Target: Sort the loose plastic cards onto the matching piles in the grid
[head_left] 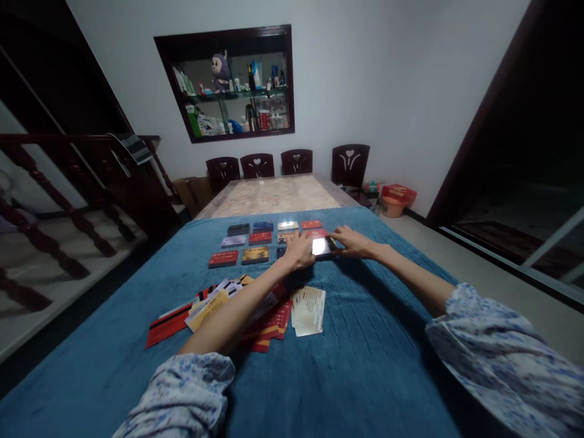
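Both arms outstretched | left hand [298,250], right hand [351,242] flat on glossy card [322,246] | grip unclear

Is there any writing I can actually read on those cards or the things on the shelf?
None is legible.
Cards laid in rows: print blurred.
Shiny card between the left hand and right hand: washed out by glare.
Loose cards near the arm: too small.
Shelf packages: labels too small.

One head-worn camera looks forward and down along the table [274,194], from above its near end. The cloth [365,340] fills the foreground; chairs and the wall lie farther off.
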Available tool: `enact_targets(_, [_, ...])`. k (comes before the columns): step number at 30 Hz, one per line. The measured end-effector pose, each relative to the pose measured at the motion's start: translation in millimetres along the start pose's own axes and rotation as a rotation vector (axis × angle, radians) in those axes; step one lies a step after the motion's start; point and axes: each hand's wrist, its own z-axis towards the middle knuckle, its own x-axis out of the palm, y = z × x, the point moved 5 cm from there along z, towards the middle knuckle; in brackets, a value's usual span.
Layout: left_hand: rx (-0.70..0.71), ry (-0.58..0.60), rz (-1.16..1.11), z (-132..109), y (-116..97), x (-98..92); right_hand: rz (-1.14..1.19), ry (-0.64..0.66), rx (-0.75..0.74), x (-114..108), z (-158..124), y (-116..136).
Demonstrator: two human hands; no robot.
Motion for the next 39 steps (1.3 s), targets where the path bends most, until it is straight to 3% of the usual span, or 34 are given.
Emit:
enact_targets(14, [-0.002, 0.173, -0.011, 23.5, 3.7, 21.9, -0.015, 0.163, 0.064, 17.1, 17.2, -2.2])
enact_targets(30, [0.037, 0.282, 0.039, 25.9, 0.7, 16.2, -0.006, 0.276, 0.089, 18.2, 30.7, 6.8])
enact_targets(35, [0.074, 0.273, 0.034, 23.4, 3.4, 16.1, 0.001, 0.273, 0.132, 24.5, 33.5, 5.8])
enact_targets(39, [0.107, 0.201, 0.052, 14.6, 6.7, 9.9, 0.015, 0.265, 0.135, 24.8, 32.6, 3.9])
